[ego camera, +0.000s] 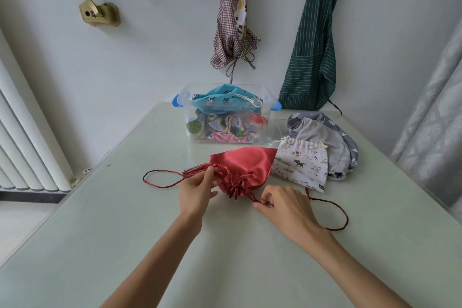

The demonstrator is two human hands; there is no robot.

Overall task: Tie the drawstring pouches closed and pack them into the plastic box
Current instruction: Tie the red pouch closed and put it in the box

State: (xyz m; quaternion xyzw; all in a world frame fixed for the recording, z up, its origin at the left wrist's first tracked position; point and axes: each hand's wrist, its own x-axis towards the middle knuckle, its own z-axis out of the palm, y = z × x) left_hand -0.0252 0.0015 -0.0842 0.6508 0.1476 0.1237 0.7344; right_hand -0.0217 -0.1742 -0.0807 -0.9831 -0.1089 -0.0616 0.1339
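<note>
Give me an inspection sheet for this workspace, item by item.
Surface: pale green table.
Job's things: red satin pouch, mouth gathered; plastic box already holds pouches; cat-print pouch and grey pouches wait beside it.
Clutter: nothing seen.
Grippers: left hand pinches the red cord by the mouth; right hand pinches the other cord end.
Cables: nothing seen.
Surroundings: aprons on the wall, radiator left.
</note>
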